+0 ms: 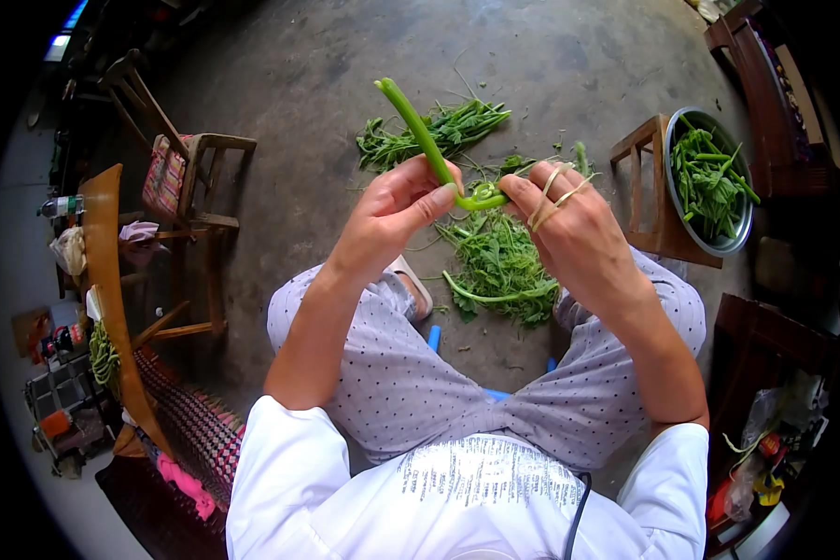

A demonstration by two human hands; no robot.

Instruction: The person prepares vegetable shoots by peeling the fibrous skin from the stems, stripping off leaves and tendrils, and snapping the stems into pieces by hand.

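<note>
A thick green leaf stalk (pixel 411 114) is held up in front of me, bent near its lower end. My left hand (pixel 390 203) pinches it between thumb and fingers, with its long part rising up and left. Fingers of my right hand (pixel 583 233) are closed on the bent lower end. Pale thin loops (pixel 553 194) circle the right fingers; I cannot tell if they are bands or fibres. Below the hands, a heap of leafy trimmings (pixel 504 266) lies on the floor between my feet. Beyond it lies a bunch of green stalks and leaves (pixel 453 129).
At right, a metal basin (pixel 739 238) of cut greens (pixel 712 177) stands on a wooden stool (pixel 661 241). To the left are a wooden chair (pixel 217 142) and a wooden table (pixel 103 233) with a bottle (pixel 63 207). Dark furniture (pixel 765 345) lines the right side.
</note>
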